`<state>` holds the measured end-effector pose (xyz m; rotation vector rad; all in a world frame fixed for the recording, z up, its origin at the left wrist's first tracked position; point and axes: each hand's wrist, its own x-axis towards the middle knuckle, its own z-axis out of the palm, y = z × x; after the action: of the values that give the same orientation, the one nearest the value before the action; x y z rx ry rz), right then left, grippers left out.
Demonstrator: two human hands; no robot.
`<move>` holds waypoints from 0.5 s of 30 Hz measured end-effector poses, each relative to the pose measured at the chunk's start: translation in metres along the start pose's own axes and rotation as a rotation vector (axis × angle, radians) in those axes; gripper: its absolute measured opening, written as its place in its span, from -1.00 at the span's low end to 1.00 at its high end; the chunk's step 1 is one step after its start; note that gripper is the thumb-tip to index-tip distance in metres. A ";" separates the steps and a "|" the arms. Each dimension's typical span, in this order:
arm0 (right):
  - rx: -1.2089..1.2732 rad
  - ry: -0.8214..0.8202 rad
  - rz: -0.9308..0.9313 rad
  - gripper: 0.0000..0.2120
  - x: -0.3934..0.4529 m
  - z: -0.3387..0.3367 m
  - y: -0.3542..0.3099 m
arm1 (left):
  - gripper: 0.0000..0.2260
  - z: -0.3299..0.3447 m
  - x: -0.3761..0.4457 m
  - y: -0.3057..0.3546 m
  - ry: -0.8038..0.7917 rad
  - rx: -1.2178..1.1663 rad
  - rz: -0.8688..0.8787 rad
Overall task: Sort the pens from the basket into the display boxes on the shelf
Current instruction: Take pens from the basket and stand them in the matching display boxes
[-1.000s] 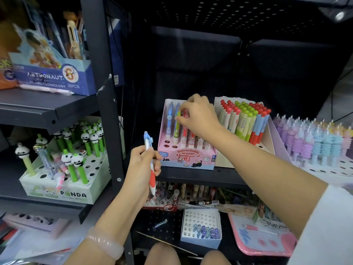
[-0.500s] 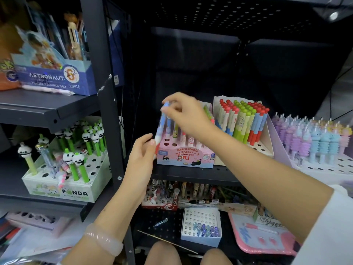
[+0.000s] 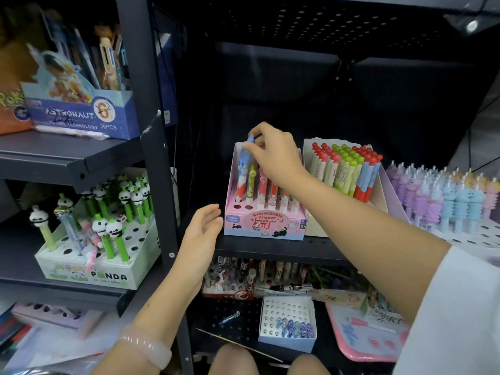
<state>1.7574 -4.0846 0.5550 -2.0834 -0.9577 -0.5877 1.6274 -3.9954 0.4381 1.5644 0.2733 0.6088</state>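
Your left hand hovers with relaxed, empty fingers at centre frame, just left of the pink display box. Beyond it, your right hand pinches the top of a blue pen (orange lower barrel) standing upright at the box's back left, beside a green one.

Dark metal shelf, pink display box, beige box

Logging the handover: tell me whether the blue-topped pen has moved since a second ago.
Yes. The blue-topped pen went from the left hand up and right into the pink display box, pinched by the right hand.
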 end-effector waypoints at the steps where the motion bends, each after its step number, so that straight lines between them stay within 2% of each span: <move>1: -0.005 -0.019 0.001 -0.82 0.000 0.002 0.001 | -0.77 0.000 0.000 0.000 -0.012 0.000 -0.001; 5: -0.268 -0.122 -0.100 -0.75 -0.008 0.017 0.011 | -0.78 0.002 -0.002 0.001 -0.049 -0.002 0.008; 9: -0.529 -0.176 -0.188 -0.60 -0.012 0.020 0.017 | -0.79 0.002 -0.004 0.004 -0.054 0.012 0.012; 12: -0.511 -0.179 -0.218 -0.52 -0.016 0.012 0.013 | -0.78 0.003 -0.008 0.011 -0.029 0.023 0.048; 15: -0.343 -0.162 -0.257 -0.59 -0.025 -0.012 0.006 | -0.78 0.012 -0.017 0.020 -0.028 0.037 0.103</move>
<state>1.7458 -4.1074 0.5427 -2.3544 -1.3067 -0.7680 1.6162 -4.0167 0.4542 1.6289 0.1850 0.6649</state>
